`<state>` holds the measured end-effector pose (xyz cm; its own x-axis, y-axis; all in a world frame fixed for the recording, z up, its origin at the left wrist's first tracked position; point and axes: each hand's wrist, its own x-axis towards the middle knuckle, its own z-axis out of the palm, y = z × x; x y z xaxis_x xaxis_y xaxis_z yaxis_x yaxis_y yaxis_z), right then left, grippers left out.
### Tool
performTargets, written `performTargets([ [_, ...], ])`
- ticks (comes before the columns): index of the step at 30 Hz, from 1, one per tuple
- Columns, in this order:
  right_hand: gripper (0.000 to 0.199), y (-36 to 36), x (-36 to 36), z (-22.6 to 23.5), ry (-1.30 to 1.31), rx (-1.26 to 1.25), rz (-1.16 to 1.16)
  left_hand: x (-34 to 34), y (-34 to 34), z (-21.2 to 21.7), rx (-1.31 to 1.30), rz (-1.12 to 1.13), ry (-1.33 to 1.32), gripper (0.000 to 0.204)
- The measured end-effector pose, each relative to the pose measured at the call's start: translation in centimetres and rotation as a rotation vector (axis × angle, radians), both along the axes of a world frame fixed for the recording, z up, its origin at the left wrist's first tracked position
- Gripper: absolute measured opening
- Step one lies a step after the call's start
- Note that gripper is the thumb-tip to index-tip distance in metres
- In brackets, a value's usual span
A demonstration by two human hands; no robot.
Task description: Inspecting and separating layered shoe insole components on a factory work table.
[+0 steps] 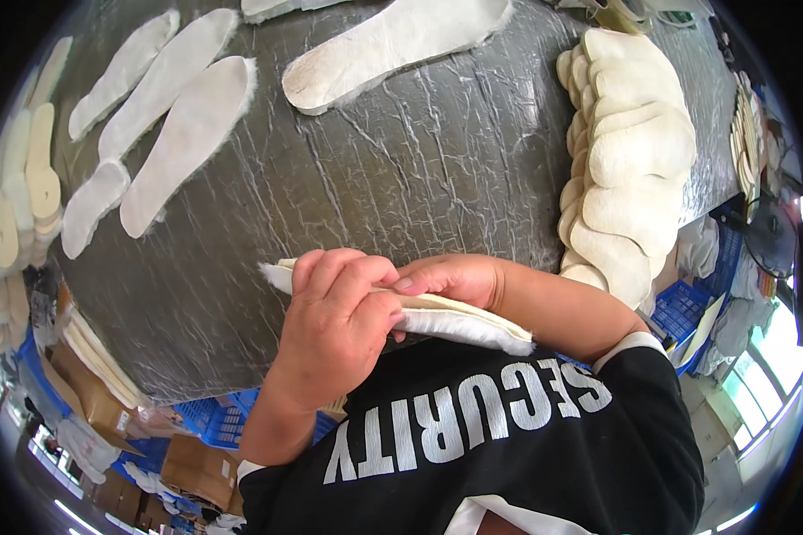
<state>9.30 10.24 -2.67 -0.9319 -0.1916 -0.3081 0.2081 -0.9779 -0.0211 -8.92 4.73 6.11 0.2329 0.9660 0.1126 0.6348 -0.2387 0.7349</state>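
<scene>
Close to my body, at the table's near edge, both hands hold a fleece insole (459, 325), white and furry on one face with a cream layer against it. My left hand (339, 299) is closed around its middle, fingers curled over the top. My right hand (451, 278) grips it from the far side, its thumb near the left fingers; part of that hand is hidden behind the insole. One end of the insole sticks out left of my left hand, the other reaches right along my shirt.
Several white furry insoles (187, 143) lie at the far left, and another (393, 53) at the far middle. An overlapping stack of cream insoles (629, 160) runs along the right. More stacks (40, 169) stand at the left edge. Blue crates (210, 419) and cardboard boxes (196, 470) sit below the table.
</scene>
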Motion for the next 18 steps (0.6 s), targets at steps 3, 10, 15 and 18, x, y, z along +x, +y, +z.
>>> performTargets([
  [3, 0.041, -0.1, 0.1, 0.3, 0.014, 0.087, 0.03, 0.2, -0.7, -0.7, -0.045, 0.023, -0.059, 0.013],
  [10, 0.044, 4.2, 3.1, 1.8, 0.09, 0.958, -0.025, 0.2, -1.2, -1.0, -0.098, 0.073, -0.021, 0.014],
  [15, 0.041, 6.1, 2.6, 6.8, 0.097, 1.606, 0.218, 0.8, -1.5, -1.3, -0.108, 0.083, 0.012, 0.016],
  [18, 0.033, 5.2, 2.2, 7.2, -0.006, 1.841, 0.304, 1.1, -1.4, -1.3, -0.124, 0.096, 0.01, 0.016],
])
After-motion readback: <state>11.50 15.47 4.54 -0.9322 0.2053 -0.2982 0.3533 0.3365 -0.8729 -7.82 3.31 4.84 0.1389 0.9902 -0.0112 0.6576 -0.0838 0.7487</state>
